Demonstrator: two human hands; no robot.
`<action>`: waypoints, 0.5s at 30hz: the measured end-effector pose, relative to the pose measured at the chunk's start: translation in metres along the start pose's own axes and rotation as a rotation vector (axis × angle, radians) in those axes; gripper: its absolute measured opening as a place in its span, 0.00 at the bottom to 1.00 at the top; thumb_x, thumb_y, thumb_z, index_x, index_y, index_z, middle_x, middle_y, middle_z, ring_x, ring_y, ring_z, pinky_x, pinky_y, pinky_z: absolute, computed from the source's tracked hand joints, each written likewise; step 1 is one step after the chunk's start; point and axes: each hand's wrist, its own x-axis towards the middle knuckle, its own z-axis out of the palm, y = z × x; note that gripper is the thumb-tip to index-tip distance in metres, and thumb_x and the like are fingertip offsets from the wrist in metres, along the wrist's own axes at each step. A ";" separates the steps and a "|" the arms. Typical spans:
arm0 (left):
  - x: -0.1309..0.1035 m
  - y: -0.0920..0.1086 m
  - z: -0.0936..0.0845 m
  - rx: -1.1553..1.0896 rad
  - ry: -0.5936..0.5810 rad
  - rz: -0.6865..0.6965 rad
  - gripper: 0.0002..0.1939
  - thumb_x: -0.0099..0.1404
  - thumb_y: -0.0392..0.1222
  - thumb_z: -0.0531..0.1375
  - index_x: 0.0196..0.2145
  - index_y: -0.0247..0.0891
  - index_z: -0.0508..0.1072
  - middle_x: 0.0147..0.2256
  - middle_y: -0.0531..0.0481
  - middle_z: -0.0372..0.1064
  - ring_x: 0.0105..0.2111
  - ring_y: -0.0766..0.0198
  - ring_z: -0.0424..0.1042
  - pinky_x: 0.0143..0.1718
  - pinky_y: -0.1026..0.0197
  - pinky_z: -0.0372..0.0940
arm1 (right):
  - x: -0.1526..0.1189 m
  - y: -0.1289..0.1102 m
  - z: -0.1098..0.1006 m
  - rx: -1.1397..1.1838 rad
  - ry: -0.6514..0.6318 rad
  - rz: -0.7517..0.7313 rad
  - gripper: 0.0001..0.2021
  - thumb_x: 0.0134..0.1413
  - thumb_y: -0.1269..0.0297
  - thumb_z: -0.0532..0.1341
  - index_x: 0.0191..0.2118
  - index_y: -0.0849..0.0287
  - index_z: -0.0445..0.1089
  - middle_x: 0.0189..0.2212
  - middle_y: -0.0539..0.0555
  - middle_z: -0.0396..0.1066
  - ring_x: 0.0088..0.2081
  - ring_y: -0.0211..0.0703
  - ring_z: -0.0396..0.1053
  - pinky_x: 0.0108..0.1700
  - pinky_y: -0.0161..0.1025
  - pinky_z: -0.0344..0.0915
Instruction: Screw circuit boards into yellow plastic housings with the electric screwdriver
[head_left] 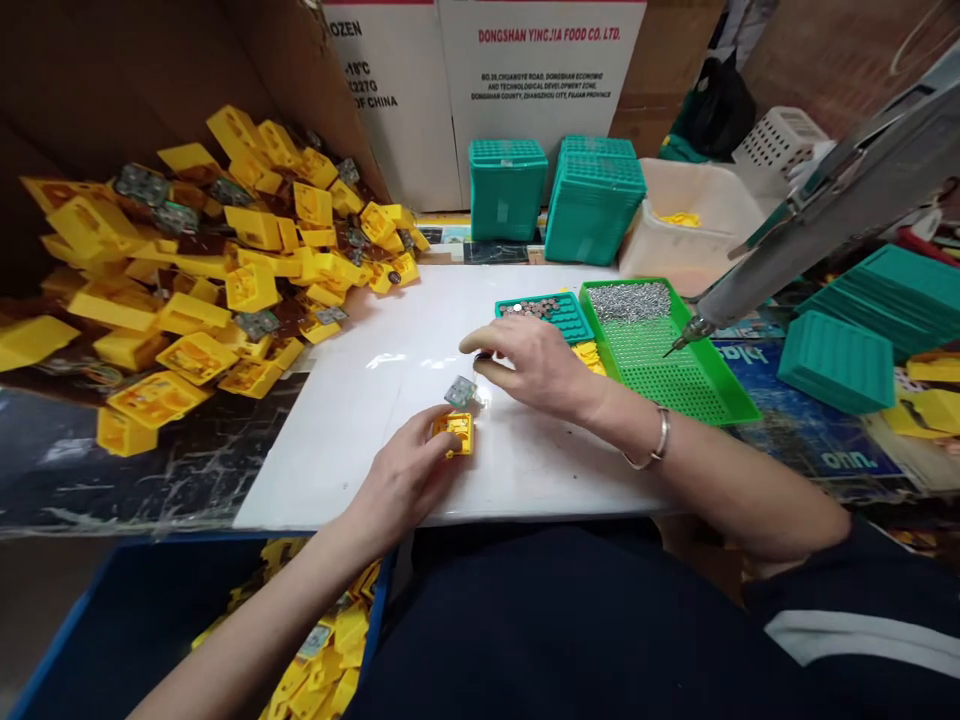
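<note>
My left hand [405, 468] is closed on a small yellow plastic housing [463, 436], its hollow side facing up on the white work board [330, 430]. Just beyond the housing is a small grey-green circuit board [460, 391], tilted and close to its far edge. My right hand [540, 368] is above and to the right, its thumb and fingers pinching a small dark round part [484, 357]. Thin wires seem to run between that part and the circuit board, though they are too fine to be sure.
Yellow housings [255, 230] with circuit boards are heaped at left; a blue bin [90, 620] below holds more. Beyond my right hand are a teal tray [574, 318] of small discs and a green basket [720, 395] of screws. An electric screwdriver [724, 305] hangs at right.
</note>
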 end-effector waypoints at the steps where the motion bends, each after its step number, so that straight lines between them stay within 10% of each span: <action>1: 0.006 0.005 0.002 -0.018 0.018 -0.001 0.05 0.67 0.35 0.55 0.40 0.38 0.68 0.54 0.37 0.62 0.51 0.54 0.67 0.48 0.53 0.68 | -0.012 0.001 -0.004 0.026 0.075 0.014 0.10 0.59 0.72 0.56 0.43 0.62 0.73 0.37 0.55 0.74 0.39 0.39 0.70 0.42 0.36 0.61; 9: 0.031 0.044 0.027 -0.143 0.018 0.024 0.08 0.65 0.38 0.59 0.42 0.38 0.64 0.45 0.42 0.69 0.45 0.55 0.67 0.45 0.51 0.65 | -0.124 0.001 0.007 -0.099 -0.020 0.307 0.09 0.61 0.63 0.59 0.39 0.62 0.74 0.33 0.54 0.74 0.35 0.40 0.71 0.38 0.35 0.63; 15: 0.023 0.050 0.026 -0.084 -0.023 -0.048 0.26 0.64 0.42 0.61 0.57 0.36 0.57 0.49 0.39 0.65 0.48 0.52 0.64 0.48 0.48 0.64 | -0.135 -0.004 0.006 -0.294 -0.195 0.317 0.09 0.62 0.68 0.56 0.43 0.61 0.73 0.34 0.56 0.71 0.38 0.44 0.70 0.38 0.38 0.63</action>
